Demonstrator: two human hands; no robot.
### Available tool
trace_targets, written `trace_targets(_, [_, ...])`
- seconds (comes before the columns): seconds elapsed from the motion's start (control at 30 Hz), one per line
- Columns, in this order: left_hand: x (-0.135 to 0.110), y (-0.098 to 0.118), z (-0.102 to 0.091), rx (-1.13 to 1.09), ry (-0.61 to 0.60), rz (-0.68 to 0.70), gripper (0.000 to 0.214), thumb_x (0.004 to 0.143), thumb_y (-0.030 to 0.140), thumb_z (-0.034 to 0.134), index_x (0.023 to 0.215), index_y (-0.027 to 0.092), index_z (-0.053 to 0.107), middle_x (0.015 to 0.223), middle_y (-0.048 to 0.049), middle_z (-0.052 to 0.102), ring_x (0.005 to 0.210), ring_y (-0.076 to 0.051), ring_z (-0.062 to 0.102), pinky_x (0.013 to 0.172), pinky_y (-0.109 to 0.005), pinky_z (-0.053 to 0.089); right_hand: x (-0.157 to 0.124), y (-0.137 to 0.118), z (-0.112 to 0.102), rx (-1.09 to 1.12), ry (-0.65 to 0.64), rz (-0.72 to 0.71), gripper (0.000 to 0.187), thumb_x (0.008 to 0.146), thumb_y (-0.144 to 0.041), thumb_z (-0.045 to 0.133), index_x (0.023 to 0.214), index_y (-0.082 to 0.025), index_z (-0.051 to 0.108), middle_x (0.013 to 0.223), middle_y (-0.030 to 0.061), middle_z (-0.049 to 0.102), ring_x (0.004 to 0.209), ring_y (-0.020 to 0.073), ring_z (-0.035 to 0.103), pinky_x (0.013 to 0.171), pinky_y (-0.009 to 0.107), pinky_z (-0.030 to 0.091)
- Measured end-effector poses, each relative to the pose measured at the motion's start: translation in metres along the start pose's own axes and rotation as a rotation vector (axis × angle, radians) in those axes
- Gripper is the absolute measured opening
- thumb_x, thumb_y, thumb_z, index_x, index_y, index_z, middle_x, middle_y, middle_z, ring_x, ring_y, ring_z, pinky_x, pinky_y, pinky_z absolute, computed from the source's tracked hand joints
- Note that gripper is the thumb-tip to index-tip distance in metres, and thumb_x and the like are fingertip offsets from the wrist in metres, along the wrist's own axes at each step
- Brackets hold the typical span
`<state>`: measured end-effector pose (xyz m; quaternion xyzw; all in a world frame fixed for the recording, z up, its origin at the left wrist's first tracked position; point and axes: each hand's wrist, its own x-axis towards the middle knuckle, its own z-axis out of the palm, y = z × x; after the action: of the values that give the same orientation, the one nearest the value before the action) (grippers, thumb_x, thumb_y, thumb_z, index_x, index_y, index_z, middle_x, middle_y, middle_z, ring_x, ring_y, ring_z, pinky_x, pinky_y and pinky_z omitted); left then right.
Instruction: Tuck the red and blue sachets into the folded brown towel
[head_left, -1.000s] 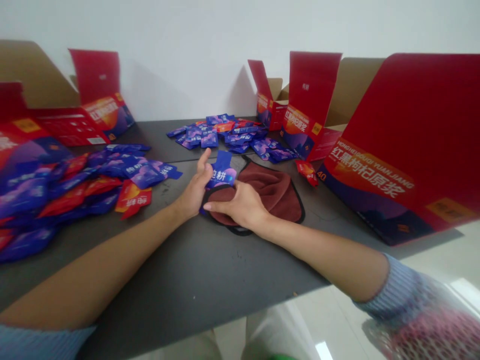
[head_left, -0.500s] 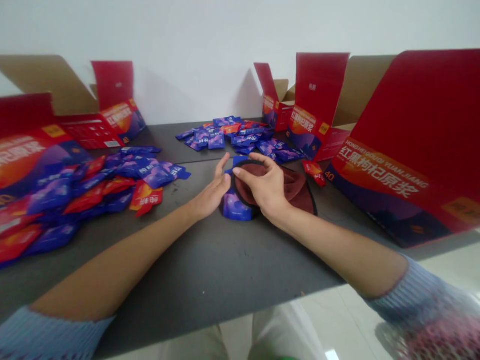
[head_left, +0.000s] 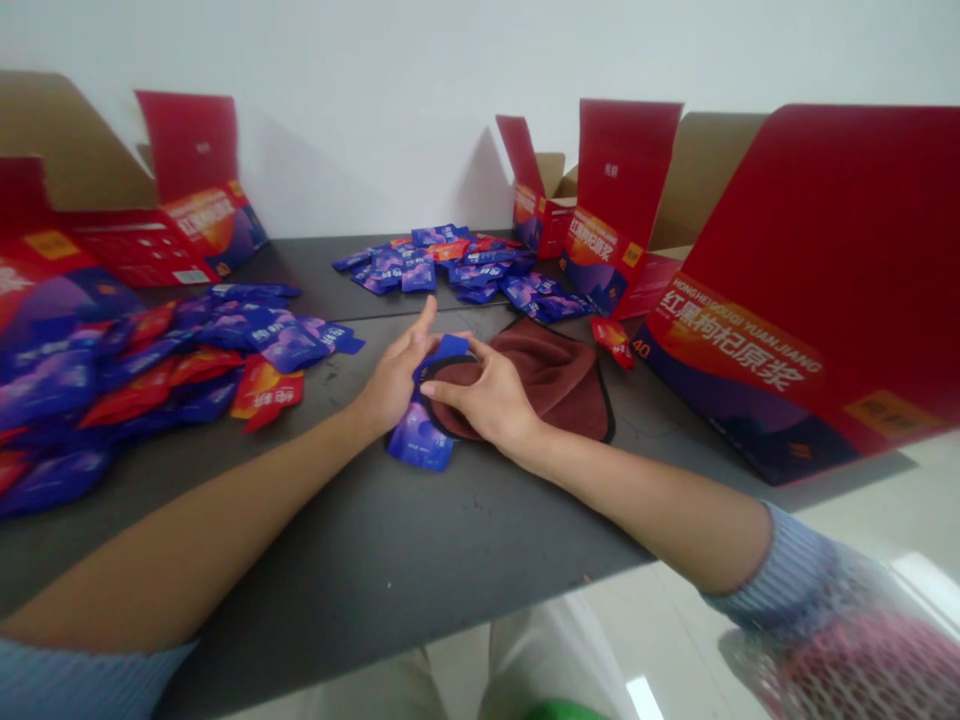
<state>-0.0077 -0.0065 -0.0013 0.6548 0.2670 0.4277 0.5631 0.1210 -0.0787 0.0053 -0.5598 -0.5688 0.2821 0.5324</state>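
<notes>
Low over the table, my left hand (head_left: 394, 382) grips the left side of a blue-purple sachet (head_left: 421, 440), some of its fingers hidden behind it. The sachet is tilted, its lower end sticking out below my hands. My right hand (head_left: 499, 395) pinches the folded edge of a brown cloth (head_left: 566, 375) with black trim, thumb in front, and presses it against the sachet's face. The rest of the cloth lies rumpled on the table to the right.
Blue and red sachets lie heaped on the left (head_left: 172, 365) and at the back (head_left: 457, 262) of the dark table (head_left: 315, 590). Open red cartons stand at left (head_left: 214, 225) and right (head_left: 810, 300). One red sachet (head_left: 613, 342) lies beside the cloth.
Both hands have moved left and slightly nearer me with the sachet and cloth edge. The sachet has turned from upright to tilted, and my left hand has closed on it. The view has shifted right.
</notes>
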Motion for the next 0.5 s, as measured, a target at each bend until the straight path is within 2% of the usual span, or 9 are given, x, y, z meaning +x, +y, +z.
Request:
trace_targets(0.1, [0.000, 0.001, 0.003, -0.174, 0.104, -0.091, 0.079, 0.087, 0.071, 0.044, 0.135, 0.009, 0.055, 0.099, -0.0144, 0.074, 0.094, -0.027, 0.069, 0.089, -0.042, 0.053, -0.003, -0.003, 0.001, 0.009, -0.027, 0.008, 0.058, 0.067, -0.033, 0.083, 0.120, -0.021, 0.063, 0.118, 0.0035, 0.072, 0.109, 0.0215, 0.067, 0.103, 0.037, 0.049])
trace_targets(0.2, [-0.001, 0.001, 0.002, -0.131, 0.060, -0.098, 0.061, 0.080, 0.069, 0.056, 0.092, 0.011, 0.072, 0.074, -0.0096, 0.071, 0.072, -0.023, 0.066, 0.069, -0.033, 0.052, -0.002, -0.005, 0.000, -0.047, 0.044, 0.051, 0.077, 0.065, -0.034, 0.084, 0.134, -0.015, 0.055, 0.132, 0.0109, 0.065, 0.122, 0.0251, 0.061, 0.109, 0.039, 0.044])
trace_targets(0.27, [-0.002, 0.001, 0.001, -0.005, 0.009, -0.071, 0.052, 0.076, 0.064, 0.065, 0.063, 0.014, 0.065, 0.058, -0.0048, 0.062, 0.057, -0.017, 0.057, 0.056, -0.028, 0.045, 0.001, -0.005, -0.002, -0.082, 0.095, 0.048, 0.086, 0.066, -0.032, 0.084, 0.141, -0.013, 0.048, 0.140, 0.0136, 0.059, 0.131, 0.0262, 0.055, 0.113, 0.040, 0.041])
trace_targets(0.33, [-0.004, 0.001, 0.001, 0.138, 0.023, -0.022, 0.054, 0.076, 0.063, 0.065, 0.050, 0.016, 0.055, 0.048, -0.0012, 0.052, 0.048, -0.012, 0.046, 0.049, -0.026, 0.036, 0.005, -0.005, -0.004, -0.109, 0.121, 0.036, 0.085, 0.068, -0.031, 0.083, 0.143, -0.014, 0.047, 0.143, 0.0133, 0.056, 0.134, 0.0259, 0.052, 0.115, 0.040, 0.038])
trace_targets(0.4, [-0.007, 0.002, 0.003, 0.284, 0.116, 0.049, 0.058, 0.082, 0.062, 0.058, 0.046, 0.018, 0.047, 0.045, 0.0011, 0.043, 0.046, -0.010, 0.038, 0.047, -0.026, 0.029, 0.008, -0.004, -0.006, -0.123, 0.128, 0.039, 0.084, 0.068, -0.032, 0.083, 0.142, -0.014, 0.048, 0.144, 0.0134, 0.055, 0.135, 0.0256, 0.051, 0.116, 0.039, 0.037])
trace_targets(0.5, [-0.011, 0.003, 0.007, 0.469, 0.319, 0.182, 0.058, 0.088, 0.055, 0.052, 0.046, 0.019, 0.036, 0.045, 0.0029, 0.032, 0.047, -0.010, 0.029, 0.047, -0.027, 0.023, 0.008, -0.003, -0.006, -0.139, 0.105, 0.067, 0.090, 0.065, -0.040, 0.085, 0.142, -0.012, 0.048, 0.146, 0.0156, 0.053, 0.135, 0.0268, 0.051, 0.113, 0.039, 0.040])
